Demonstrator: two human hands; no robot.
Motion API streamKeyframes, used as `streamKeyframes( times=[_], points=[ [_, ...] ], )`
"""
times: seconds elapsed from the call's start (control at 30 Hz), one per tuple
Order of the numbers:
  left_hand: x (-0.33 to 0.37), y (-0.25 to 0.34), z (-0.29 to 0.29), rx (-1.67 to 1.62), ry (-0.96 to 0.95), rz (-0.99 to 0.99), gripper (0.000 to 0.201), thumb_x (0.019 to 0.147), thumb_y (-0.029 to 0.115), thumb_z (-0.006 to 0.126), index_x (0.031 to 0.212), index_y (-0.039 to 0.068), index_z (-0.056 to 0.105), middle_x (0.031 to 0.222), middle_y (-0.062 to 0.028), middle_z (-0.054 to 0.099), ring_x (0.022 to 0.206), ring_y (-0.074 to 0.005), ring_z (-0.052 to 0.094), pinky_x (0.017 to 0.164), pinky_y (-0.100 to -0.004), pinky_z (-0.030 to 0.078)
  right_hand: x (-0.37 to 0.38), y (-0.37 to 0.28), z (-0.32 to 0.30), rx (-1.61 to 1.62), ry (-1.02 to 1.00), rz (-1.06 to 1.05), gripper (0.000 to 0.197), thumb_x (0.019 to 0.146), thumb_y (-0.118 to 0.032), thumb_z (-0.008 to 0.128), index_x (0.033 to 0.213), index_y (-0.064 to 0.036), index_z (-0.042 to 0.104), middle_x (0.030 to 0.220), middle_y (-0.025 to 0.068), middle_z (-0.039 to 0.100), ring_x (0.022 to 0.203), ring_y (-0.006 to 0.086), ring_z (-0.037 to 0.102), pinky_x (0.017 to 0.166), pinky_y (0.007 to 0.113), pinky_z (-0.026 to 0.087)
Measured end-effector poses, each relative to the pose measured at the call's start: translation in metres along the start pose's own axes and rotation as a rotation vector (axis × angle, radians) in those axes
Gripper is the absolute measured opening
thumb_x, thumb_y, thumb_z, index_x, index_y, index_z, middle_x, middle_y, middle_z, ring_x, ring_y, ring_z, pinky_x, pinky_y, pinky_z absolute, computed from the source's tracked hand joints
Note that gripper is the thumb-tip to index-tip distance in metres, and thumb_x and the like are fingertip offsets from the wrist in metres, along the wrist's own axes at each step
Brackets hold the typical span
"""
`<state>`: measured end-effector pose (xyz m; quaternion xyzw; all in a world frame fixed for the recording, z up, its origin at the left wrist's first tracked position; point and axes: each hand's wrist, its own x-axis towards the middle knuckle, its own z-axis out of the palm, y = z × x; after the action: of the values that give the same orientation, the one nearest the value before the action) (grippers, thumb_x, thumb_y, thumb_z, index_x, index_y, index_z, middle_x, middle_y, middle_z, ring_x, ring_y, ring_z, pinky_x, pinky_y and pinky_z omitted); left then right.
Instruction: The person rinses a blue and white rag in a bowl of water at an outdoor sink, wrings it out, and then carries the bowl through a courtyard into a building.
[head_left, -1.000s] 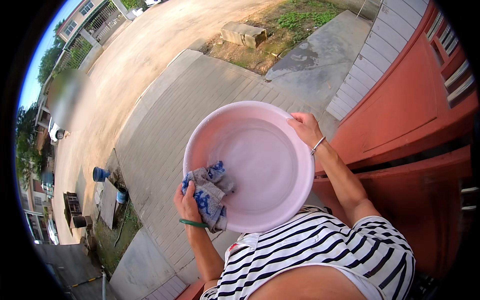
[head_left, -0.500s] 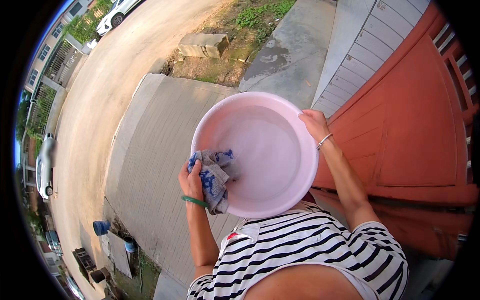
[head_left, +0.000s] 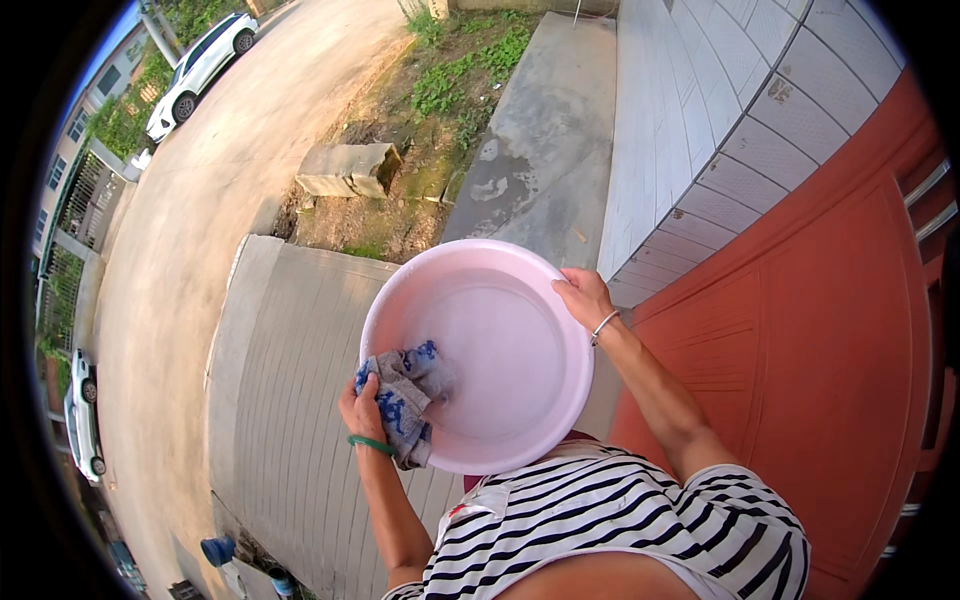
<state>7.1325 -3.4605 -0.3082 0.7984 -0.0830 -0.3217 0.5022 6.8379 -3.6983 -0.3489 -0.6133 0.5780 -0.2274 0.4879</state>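
Observation:
In front of my body I carry a pink plastic basin [head_left: 480, 455] with cloudy water in it. At its left rim my left hand [head_left: 364, 408] is closed on the edge together with a grey cloth [head_left: 402, 400] patterned in blue. Part of the cloth drapes over the rim, and its far end dips into the water. Its fingers below the rim are hidden. On the upper right rim, my right hand [head_left: 585, 298] grips the basin, thumb on top. A green bangle circles my left wrist, a silver one my right.
A red door [head_left: 790, 370] stands close on my right, beside a tiled wall [head_left: 720, 150]. Ahead lie a wet-patched concrete strip [head_left: 540, 130] and a stone block [head_left: 350, 170]. Grooved paving [head_left: 300, 380] and a dirt road [head_left: 170, 300] with parked white cars [head_left: 205, 68] spread leftward.
The view has swung, showing more of the wall and path ahead. The basin sits lower and further left in the picture; both hands keep their hold on it, and the cloth stays at the rim.

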Motion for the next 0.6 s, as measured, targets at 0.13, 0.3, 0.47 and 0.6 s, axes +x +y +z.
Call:
streamKeyframes(
  times=[0.13,0.3,0.47,0.6],
  points=[
    [0.068,0.032,0.069,-0.025,-0.055,0.002,0.03,0.081,0.015,0.061,0.098,-0.01,0.061,0.087,-0.0093,0.062,0.076,-0.0156,0.057,0.07,-0.0272,0.046,0.086,0.016,-0.008,0.005,0.051,0.022,0.028,0.074,-0.025,0.054,0.081,0.0003,0.064,0.065,0.0156,0.061,0.06,0.0256,0.059,0.059,0.035,0.044],
    [0.173,0.054,0.152,0.032,-0.138,0.069,0.032,0.079,0.018,0.064,0.097,-0.008,0.062,0.083,-0.0074,0.063,0.075,-0.0144,0.055,0.071,-0.0278,0.045,0.184,0.006,-0.022,-0.018,0.145,0.034,0.028,0.075,-0.024,0.054,0.085,0.0001,0.065,0.067,0.0147,0.062,0.06,0.0235,0.059,0.058,0.034,0.044],
    [0.257,0.077,0.237,0.096,-0.247,0.08,0.031,0.081,0.018,0.062,0.098,-0.008,0.062,0.083,-0.0076,0.063,0.074,-0.0138,0.056,0.07,-0.0277,0.045,0.265,0.014,-0.041,0.008,0.143,0.245,0.029,0.079,-0.015,0.058,0.098,0.0051,0.064,0.086,0.0097,0.067,0.077,0.014,0.062,0.07,0.027,0.048],
    [0.322,0.07,0.289,0.178,-0.317,0.158,0.028,0.082,0.016,0.061,0.097,-0.008,0.061,0.083,-0.0077,0.063,0.073,-0.0142,0.056,0.069,-0.0282,0.046,0.329,0.015,-0.044,-0.034,0.185,0.317,0.03,0.078,-0.016,0.059,0.099,0.0055,0.064,0.088,0.0104,0.067,0.079,0.0154,0.062,0.072,0.028,0.048]
  ],
)
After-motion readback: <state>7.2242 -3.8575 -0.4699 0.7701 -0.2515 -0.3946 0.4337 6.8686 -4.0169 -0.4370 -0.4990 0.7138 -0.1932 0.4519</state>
